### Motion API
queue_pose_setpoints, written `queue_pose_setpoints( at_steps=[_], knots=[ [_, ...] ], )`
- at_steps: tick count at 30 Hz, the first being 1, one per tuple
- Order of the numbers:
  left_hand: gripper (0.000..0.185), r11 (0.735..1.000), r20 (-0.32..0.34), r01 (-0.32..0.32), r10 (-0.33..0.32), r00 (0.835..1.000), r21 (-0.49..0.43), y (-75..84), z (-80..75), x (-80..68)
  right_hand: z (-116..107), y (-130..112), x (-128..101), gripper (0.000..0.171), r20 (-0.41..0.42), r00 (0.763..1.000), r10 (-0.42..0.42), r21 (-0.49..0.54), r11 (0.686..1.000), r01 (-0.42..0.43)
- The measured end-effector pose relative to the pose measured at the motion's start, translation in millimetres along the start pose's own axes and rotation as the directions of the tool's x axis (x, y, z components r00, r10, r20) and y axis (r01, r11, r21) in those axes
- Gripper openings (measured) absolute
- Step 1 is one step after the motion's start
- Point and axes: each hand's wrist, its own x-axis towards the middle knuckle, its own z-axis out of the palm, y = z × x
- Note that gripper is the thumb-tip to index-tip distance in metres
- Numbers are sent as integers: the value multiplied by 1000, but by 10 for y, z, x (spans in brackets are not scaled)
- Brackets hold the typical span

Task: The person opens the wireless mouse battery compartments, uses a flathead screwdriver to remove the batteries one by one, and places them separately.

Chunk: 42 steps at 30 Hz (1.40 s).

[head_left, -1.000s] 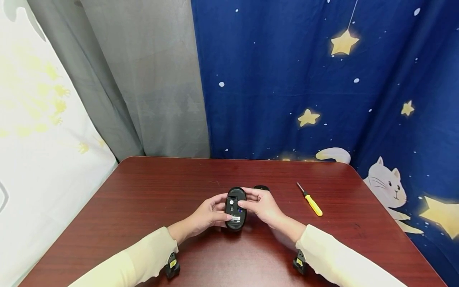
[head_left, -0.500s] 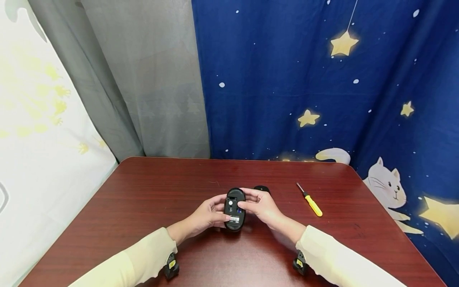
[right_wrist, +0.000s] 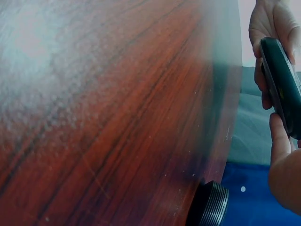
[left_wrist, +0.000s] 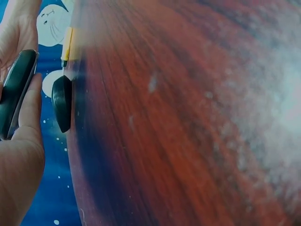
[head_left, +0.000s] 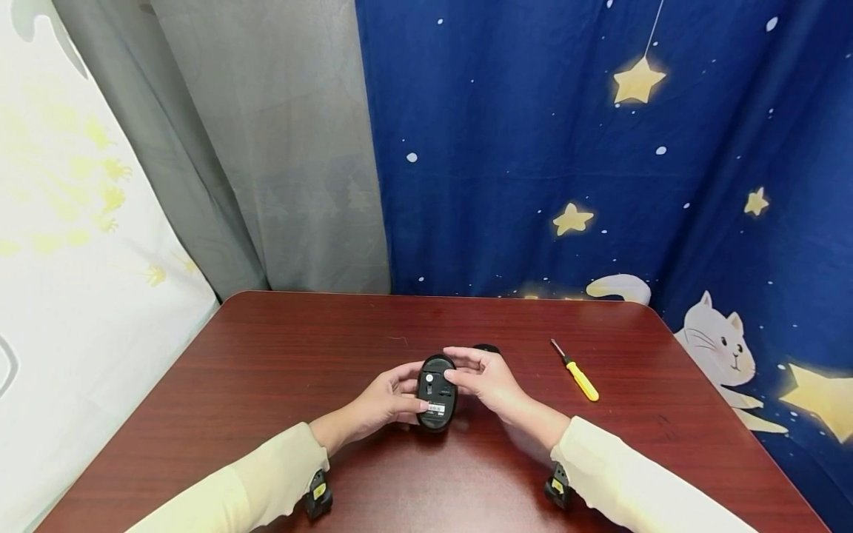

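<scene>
Since a second ago: mouse (head_left: pixel 436 392) lowered slightly toward the table (head_left: pixel 280 355), right thumb shifted from the underside's middle to its far right edge, fingers of that hand more spread. Otherwise little change.

Mouse: black, underside up, held just above the table between both hands, near the table's middle. White label and a round light patch visible on the underside in the head view. Seen edge-on in the left wrist view (left_wrist: pixel 14 94) and in the right wrist view (right_wrist: pixel 282 84).

Left hand (head_left: pixel 389 398): grip closed around the mouse's left side, thumb on the lower underside near the label, fingers curled behind the shell. Palm and thumb also visible from the left wrist (left_wrist: pixel 21 155).

Right hand (head_left: pixel 485 379): grip pinching the mouse's right edge, thumb tip on the rim, other fingers loosely extended beyond it. Thumb visible from the right wrist (right_wrist: pixel 282 155).

Small black cap (head_left: pixel 486 348): on the table just behind the right hand, partly hidden by the fingers; ribbed round edge clear from the left wrist (left_wrist: pixel 62 103).

Screwdriver (head_left: pixel 577 372): yellow handle, thin dark shaft pointing away, flat on the table to the right, well apart from the hands.

Blue curtain (head_left: pixel 533 148) with stars and a white cat behind the table; grey curtain (head_left: pixel 266 148) to the left.
</scene>
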Motion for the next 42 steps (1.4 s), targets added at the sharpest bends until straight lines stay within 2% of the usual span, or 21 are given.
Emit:
queue_pose_setpoints(
  at_steps=[13, 29, 35, 42],
  knots=[
    [71, 1000, -21, 25, -24, 999, 15, 2, 30, -7, -7, -12, 26, 34, -61, 998, -29, -29, 999, 27],
    [70, 997, -20, 48, -47, 999, 53, 2, 16, -17, -2, -33, 30, 28, -106, 994, -11, -31, 999, 7],
    [71, 997, -25, 56, -54, 998, 53, 2, 17, -14, -30, -35, 44, 29, -122, 992, 21, -10, 1000, -22],
    [70, 997, -15, 59, -58, 998, 55, 1, 27, -19, -51, -35, 52, 27, -109, 992, 66, 81, 995, -57]
  ],
)
